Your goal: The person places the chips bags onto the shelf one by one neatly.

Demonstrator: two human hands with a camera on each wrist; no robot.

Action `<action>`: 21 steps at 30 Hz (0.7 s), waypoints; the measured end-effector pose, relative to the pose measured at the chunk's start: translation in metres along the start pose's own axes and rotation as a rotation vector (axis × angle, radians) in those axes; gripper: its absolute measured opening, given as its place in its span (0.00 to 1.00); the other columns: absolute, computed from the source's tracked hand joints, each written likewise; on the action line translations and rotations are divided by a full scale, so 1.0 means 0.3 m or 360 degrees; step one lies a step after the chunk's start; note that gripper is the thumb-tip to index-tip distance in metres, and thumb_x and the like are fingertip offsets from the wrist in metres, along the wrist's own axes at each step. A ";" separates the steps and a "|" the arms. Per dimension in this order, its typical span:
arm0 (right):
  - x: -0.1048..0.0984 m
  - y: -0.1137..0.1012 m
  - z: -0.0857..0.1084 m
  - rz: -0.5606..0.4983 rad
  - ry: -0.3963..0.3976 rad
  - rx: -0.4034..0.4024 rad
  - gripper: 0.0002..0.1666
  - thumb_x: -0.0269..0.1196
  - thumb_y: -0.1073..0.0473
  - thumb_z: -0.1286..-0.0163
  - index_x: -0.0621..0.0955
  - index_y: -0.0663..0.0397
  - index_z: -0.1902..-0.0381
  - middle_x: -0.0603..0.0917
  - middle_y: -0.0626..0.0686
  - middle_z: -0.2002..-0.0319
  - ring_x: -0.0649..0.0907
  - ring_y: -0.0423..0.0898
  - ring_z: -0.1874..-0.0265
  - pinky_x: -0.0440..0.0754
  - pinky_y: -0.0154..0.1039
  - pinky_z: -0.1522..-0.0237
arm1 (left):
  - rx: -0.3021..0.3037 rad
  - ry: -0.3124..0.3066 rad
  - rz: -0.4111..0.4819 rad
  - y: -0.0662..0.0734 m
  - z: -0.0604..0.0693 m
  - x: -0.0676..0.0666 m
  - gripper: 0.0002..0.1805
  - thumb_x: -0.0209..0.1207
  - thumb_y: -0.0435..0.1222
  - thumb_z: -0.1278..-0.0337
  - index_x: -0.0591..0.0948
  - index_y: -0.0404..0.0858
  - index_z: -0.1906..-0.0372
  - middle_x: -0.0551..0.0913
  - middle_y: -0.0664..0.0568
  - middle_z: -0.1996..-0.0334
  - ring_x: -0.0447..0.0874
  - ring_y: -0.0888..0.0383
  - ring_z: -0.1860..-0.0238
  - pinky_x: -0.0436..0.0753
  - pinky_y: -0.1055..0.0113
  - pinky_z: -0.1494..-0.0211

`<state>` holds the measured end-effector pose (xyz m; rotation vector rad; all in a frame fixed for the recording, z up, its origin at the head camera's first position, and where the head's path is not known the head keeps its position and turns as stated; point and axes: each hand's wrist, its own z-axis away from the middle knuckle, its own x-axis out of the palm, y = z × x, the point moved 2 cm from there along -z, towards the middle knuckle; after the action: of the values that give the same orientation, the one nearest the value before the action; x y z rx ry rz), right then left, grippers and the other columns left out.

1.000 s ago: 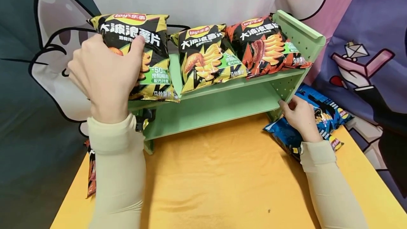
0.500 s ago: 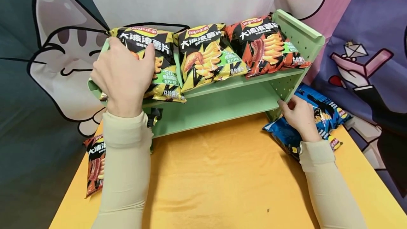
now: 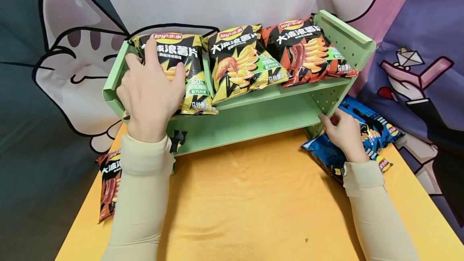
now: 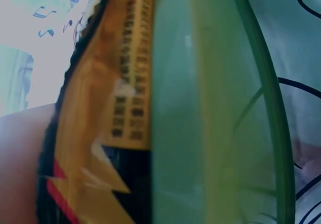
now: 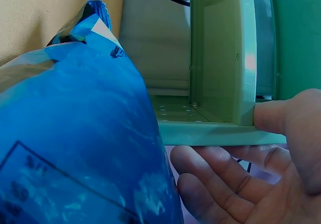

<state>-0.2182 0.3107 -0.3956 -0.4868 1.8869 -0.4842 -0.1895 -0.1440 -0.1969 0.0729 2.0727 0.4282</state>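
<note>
My left hand (image 3: 152,88) lies over the front of a yellow-and-black bag of potato chips (image 3: 192,55) on the top tier of a green shelf (image 3: 250,100). Its index finger is extended and its thumb stands apart; the bag leans back on the tier. In the left wrist view that bag's printed edge (image 4: 100,108) is beside the shelf's green end panel (image 4: 220,108). My right hand (image 3: 342,132) grips the lower edge of the shelf's right end panel (image 5: 220,133), thumb on one side and fingers on the other.
A second yellow-and-black chip bag (image 3: 239,65) and a red-and-black one (image 3: 304,53) sit further right on the top tier. Blue chip bags (image 3: 322,154) lie by my right hand. Another red-and-black bag (image 3: 108,188) lies at the left on the yellow table (image 3: 246,204).
My left hand has carried the yellow-and-black chip bag right and down onto the left end of the top tier, then loosened its fingers. My right hand has kept its grip on the shelf.
</note>
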 end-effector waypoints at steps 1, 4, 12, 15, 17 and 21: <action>0.001 0.002 -0.001 -0.0003 0.0000 -0.0001 0.21 0.57 0.42 0.23 0.83 0.54 0.56 0.82 0.55 0.77 0.76 0.50 0.77 0.67 0.43 0.74 | -0.0002 -0.0015 -0.0009 -0.002 -0.001 0.004 0.43 0.43 0.64 0.33 0.52 0.56 0.16 0.74 0.30 0.43 0.79 0.31 0.65 0.72 0.39 0.71; 0.002 0.004 -0.001 -0.0012 -0.0007 -0.0004 0.22 0.57 0.42 0.22 0.83 0.54 0.55 0.82 0.55 0.77 0.76 0.50 0.78 0.67 0.43 0.74 | -0.0021 -0.0104 -0.0040 -0.011 -0.006 0.015 0.44 0.39 0.66 0.32 0.51 0.54 0.16 0.73 0.28 0.41 0.80 0.29 0.62 0.72 0.37 0.70; 0.003 0.002 0.000 -0.0006 0.0025 -0.0026 0.20 0.57 0.43 0.22 0.83 0.53 0.55 0.83 0.55 0.76 0.76 0.49 0.78 0.68 0.43 0.74 | -0.0056 -0.0387 -0.0137 -0.030 -0.026 0.020 0.46 0.24 0.69 0.32 0.41 0.53 0.14 0.69 0.21 0.36 0.78 0.24 0.55 0.73 0.33 0.63; 0.004 0.002 0.001 -0.0007 0.0038 -0.0025 0.20 0.57 0.43 0.22 0.83 0.53 0.55 0.83 0.55 0.76 0.76 0.50 0.77 0.67 0.44 0.74 | -0.0054 -0.0415 -0.0152 -0.033 -0.028 0.020 0.47 0.22 0.70 0.32 0.41 0.51 0.14 0.68 0.21 0.37 0.77 0.24 0.55 0.74 0.33 0.63; 0.005 0.000 0.002 -0.0013 0.0037 -0.0029 0.20 0.57 0.43 0.22 0.84 0.53 0.55 0.83 0.56 0.76 0.76 0.51 0.77 0.67 0.44 0.73 | -0.0063 -0.0425 -0.0151 -0.035 -0.027 0.020 0.48 0.21 0.70 0.32 0.41 0.49 0.15 0.66 0.21 0.35 0.77 0.24 0.53 0.74 0.32 0.61; 0.007 -0.001 0.003 -0.0019 0.0032 -0.0028 0.21 0.57 0.43 0.22 0.84 0.54 0.53 0.83 0.55 0.76 0.76 0.51 0.77 0.67 0.44 0.73 | -0.0083 -0.0400 -0.0122 -0.038 -0.021 0.022 0.50 0.23 0.71 0.33 0.43 0.46 0.15 0.64 0.23 0.32 0.76 0.25 0.49 0.75 0.31 0.55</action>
<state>-0.2181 0.3093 -0.3974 -0.5068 1.9101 -0.4821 -0.1967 -0.1549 -0.2032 0.0149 1.8104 0.4039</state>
